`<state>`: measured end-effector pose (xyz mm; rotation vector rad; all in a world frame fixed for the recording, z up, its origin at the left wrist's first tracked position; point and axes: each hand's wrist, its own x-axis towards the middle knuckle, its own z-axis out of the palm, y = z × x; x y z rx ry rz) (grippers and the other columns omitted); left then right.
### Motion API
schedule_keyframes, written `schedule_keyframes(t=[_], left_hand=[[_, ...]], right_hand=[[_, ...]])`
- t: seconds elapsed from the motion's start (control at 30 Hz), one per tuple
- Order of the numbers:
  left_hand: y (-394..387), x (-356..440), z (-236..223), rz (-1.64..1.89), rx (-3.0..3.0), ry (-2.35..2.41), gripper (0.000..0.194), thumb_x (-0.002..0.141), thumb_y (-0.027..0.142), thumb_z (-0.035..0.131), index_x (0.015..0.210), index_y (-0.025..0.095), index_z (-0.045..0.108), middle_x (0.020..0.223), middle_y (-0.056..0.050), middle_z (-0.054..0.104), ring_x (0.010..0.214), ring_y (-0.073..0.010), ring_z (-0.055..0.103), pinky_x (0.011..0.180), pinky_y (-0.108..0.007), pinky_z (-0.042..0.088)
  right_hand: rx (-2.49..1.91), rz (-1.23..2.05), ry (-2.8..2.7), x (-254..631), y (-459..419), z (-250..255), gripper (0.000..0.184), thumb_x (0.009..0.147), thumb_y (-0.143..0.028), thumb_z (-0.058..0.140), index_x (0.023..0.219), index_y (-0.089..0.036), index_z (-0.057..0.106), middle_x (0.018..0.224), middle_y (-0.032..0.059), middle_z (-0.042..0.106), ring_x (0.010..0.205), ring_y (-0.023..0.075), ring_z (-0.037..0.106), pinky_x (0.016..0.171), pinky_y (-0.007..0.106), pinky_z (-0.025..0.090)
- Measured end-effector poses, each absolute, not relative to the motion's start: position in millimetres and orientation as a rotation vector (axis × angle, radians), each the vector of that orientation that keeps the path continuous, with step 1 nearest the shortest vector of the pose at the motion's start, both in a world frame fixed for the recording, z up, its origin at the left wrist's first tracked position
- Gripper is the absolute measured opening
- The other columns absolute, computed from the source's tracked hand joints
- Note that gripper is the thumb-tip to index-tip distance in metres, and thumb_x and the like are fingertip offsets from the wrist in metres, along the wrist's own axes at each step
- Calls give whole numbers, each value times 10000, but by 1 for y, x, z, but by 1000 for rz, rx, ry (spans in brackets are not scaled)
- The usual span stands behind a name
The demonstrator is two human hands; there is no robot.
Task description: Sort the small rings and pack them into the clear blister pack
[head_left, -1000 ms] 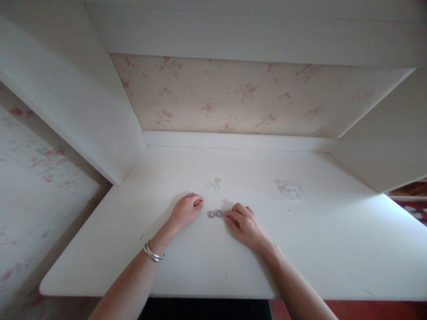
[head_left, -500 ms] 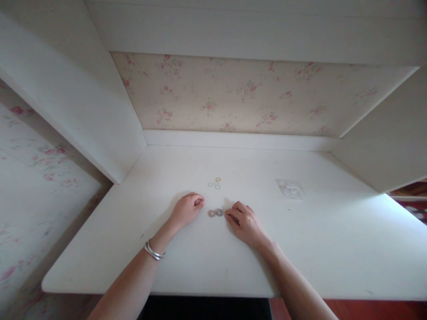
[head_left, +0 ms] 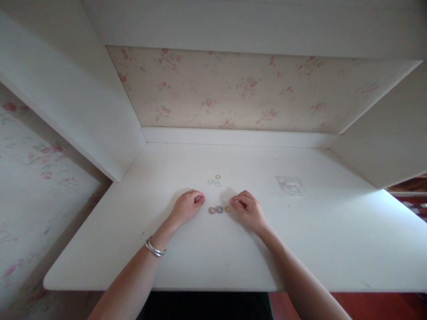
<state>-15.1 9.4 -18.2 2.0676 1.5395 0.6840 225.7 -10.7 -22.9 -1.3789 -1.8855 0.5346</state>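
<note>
Saw first, below the near edge of the white desk (head_left: 207, 262), something black (head_left: 207, 307) and a red surface (head_left: 376, 306). Noticed silver bangles (head_left: 154, 251) on the left wrist (head_left: 163, 237). Found, on the desk between the hands, a short row of small rings — reddish-brown ring (head_left: 212, 210), dark grey ring (head_left: 219, 209) and yellow ring (head_left: 227, 209), the last just beside the right hand (head_left: 248, 211). Saw that hand closed, thumb and forefinger drawn together; could not tell if holding anything. Saw the left hand (head_left: 187, 208) closed likewise, fingers curled near the brown end of the row; could not tell if gripping anything either. Found farther back a cluster of thin rings (head_left: 216, 182) — one yellow, three pale — and, well to the right, a clear packet (head_left: 289, 186). Noted beyond these a white back strip (head_left: 240, 137), then floral wallpaper (head_left: 247, 89).
</note>
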Motion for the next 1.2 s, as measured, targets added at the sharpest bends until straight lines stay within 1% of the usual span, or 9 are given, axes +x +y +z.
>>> schedule_keyframes(t=[0.07,0.13,0.27,0.33,0.5,0.77,0.9,1.07,1.2], left_hand=[[10,-16,-18,704,2007,1538,200,830,278,499,865,187,674,816,-27,650,733,-142,569,680,-247,425],[10,-16,-18,721,1947,1535,208,826,290,505,874,182,676,820,-29,658,738,-145,577,681,-249,434],[10,-18,-17,752,1897,1529,223,821,306,509,875,176,682,802,-24,660,715,-139,579,673,-248,437],[9,-19,-16,758,1881,1530,229,820,309,510,879,173,684,785,-21,659,698,-135,577,661,-245,436],[10,-19,-16,775,1862,1509,231,819,313,509,883,172,681,795,-20,665,703,-133,581,661,-242,440],[11,-19,-18,770,1909,1505,204,820,268,504,869,171,676,847,-39,673,767,-145,592,710,-250,452],[11,-20,-18,756,1918,1507,193,814,253,508,871,176,676,867,-39,672,789,-148,596,715,-248,454],[12,-21,-18,772,1919,1493,188,813,268,517,861,182,677,849,-28,674,759,-142,599,703,-242,454],[12,-21,-19,765,1912,1501,194,816,285,518,870,187,676,852,-26,676,758,-142,601,701,-240,450]], right_hand=[[-1399,493,-1881,225,8,-20,241,881,-344,484,819,-202,668,770,23,585,626,114,522,590,239,414],[-1426,440,-1954,223,31,-16,239,886,-331,468,855,-206,669,773,24,598,657,124,539,625,243,416],[-1516,311,-2192,216,70,-11,245,895,-276,446,1020,-253,655,942,29,623,755,128,577,698,240,408],[-1552,256,-2319,212,83,-10,261,903,-273,434,1046,-287,652,992,23,618,803,134,586,705,236,399],[-1544,144,-2516,205,96,-10,286,932,-340,394,1054,-320,652,1006,14,610,846,142,589,684,233,388],[-1448,67,-2647,200,103,-6,254,926,-292,421,955,-262,672,984,40,610,855,157,577,671,244,377],[-1420,30,-2651,198,101,-7,232,920,-262,435,928,-232,665,978,61,608,861,171,570,713,264,385],[-1461,6,-2516,203,90,-4,279,948,-261,361,990,-226,634,995,58,605,882,162,567,739,262,401],[-1410,141,-2270,216,67,-3,268,941,-281,374,976,-217,631,988,53,614,864,151,581,747,257,428]])
